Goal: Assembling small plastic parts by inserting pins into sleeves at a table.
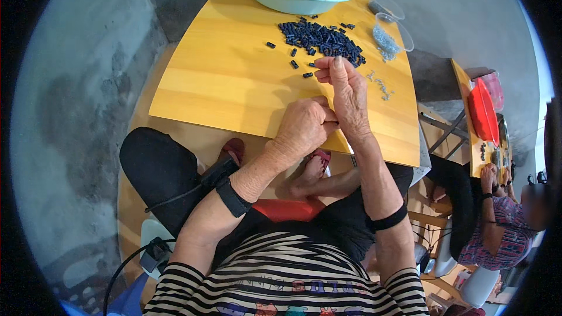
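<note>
Close to the table's near edge, my left hand is closed, its fingers curled inward; whatever they hold is hidden. My right hand is raised just beside it, thumb and fingers pinched together at the near side of a pile of small black plastic pieces. I cannot make out what is in that pinch. Several loose black pieces lie left of my right fingertips. To the right of that hand, small shiny silvery parts are scattered on the yellow wooden table.
A pale turquoise basin full of black pieces stands at the far edge. Clear plastic tubs sit at the far right, one tipped with silvery parts spilling out. Further right, another person works at a second table with a red basin.
</note>
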Demonstrator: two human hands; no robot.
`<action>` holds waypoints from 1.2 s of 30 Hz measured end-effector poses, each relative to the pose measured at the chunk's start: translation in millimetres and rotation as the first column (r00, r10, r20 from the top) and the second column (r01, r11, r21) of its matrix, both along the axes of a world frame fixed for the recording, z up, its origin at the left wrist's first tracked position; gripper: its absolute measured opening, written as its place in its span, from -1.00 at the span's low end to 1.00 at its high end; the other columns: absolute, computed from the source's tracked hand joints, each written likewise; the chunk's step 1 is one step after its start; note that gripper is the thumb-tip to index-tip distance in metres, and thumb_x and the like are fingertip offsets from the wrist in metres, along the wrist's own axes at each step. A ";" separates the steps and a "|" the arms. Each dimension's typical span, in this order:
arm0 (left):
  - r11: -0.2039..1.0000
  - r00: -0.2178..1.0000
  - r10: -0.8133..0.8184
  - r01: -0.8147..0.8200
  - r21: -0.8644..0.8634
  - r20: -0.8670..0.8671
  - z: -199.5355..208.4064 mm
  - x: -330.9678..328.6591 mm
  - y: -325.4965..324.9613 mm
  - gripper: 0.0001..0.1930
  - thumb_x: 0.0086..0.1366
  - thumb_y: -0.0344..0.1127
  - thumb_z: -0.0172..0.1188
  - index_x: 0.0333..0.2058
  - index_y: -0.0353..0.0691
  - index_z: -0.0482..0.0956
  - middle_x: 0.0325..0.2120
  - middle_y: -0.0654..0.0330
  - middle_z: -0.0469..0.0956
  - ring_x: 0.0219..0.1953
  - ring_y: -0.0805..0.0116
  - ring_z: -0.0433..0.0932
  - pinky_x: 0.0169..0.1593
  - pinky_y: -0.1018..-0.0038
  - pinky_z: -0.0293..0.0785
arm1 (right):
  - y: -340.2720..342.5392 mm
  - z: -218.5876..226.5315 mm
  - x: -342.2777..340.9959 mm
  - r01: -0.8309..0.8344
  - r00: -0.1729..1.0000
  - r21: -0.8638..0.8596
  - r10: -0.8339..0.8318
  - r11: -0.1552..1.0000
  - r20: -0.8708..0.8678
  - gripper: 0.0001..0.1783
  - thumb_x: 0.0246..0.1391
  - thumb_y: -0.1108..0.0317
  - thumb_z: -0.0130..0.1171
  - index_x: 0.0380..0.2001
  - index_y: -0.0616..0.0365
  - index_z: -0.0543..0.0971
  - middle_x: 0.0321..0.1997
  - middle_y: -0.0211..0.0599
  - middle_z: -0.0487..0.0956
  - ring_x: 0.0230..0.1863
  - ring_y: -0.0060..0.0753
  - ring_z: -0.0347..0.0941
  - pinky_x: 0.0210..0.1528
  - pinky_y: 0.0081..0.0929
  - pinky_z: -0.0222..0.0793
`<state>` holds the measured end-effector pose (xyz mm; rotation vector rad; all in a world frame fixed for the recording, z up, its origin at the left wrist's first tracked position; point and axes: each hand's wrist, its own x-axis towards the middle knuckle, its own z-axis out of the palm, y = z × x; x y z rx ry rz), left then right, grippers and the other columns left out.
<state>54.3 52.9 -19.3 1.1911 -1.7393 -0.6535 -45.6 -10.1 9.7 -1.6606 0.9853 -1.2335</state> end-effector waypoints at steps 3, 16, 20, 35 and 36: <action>0.999 0.998 0.013 -0.015 -0.032 -0.059 -0.4 -1.2 0.1 -0.87 -0.02 -0.35 0.32 -0.46 -0.24 0.65 -0.46 0.04 0.58 -0.37 0.01 0.58 -0.26 0.22 0.48 | 4.5 -2.4 4.9 0.036 0.992 -0.073 -0.045 0.997 -0.119 -0.53 0.31 0.05 -0.07 -0.25 0.29 0.57 -0.37 -0.25 0.58 -0.30 -0.40 0.51 -0.20 -0.46 0.41; 0.991 0.988 0.113 -0.105 0.086 -0.101 1.8 -2.6 -1.0 -0.88 0.03 -0.41 0.22 -0.42 -0.29 0.55 -0.53 -0.07 0.57 -0.41 -0.11 0.57 -0.33 0.12 0.46 | 3.5 -2.0 3.6 -0.220 0.948 -0.112 0.186 0.969 -0.257 -0.21 0.26 -0.30 -0.34 -0.23 0.28 0.56 -0.26 -0.17 0.57 -0.21 -0.33 0.49 -0.07 -0.41 0.37; 0.992 0.987 0.120 -0.114 0.052 -0.110 -3.3 -4.1 -2.3 -0.88 0.03 -0.40 0.21 -0.42 -0.28 0.56 -0.53 -0.06 0.57 -0.40 -0.09 0.57 -0.34 0.13 0.46 | 3.6 -2.4 4.0 -0.249 0.934 -0.104 0.210 0.963 -0.288 -0.18 0.24 -0.32 -0.36 -0.23 0.29 0.56 -0.25 -0.14 0.56 -0.21 -0.29 0.49 -0.08 -0.39 0.38; 0.993 0.991 0.093 -0.085 0.085 -0.097 1.0 -2.4 -0.5 -0.90 0.00 -0.40 0.26 -0.46 -0.27 0.61 -0.45 0.05 0.57 -0.38 0.00 0.58 -0.30 0.21 0.49 | -2.1 -1.2 1.9 -0.265 0.956 0.034 0.267 0.964 -0.123 -0.34 0.32 -0.09 -0.33 -0.22 0.31 0.55 -0.26 -0.05 0.58 -0.26 -0.20 0.53 -0.08 -0.33 0.42; 0.993 0.995 0.076 -0.070 0.090 -0.069 1.9 -1.7 1.7 -0.90 -0.02 -0.40 0.28 -0.48 -0.27 0.63 -0.44 0.08 0.56 -0.38 0.03 0.57 -0.27 0.24 0.49 | -4.5 -0.6 -0.7 -0.250 0.967 0.123 0.254 0.960 -0.022 -0.28 0.32 -0.15 -0.38 -0.20 0.33 0.54 -0.26 -0.09 0.58 -0.25 -0.25 0.52 -0.07 -0.34 0.42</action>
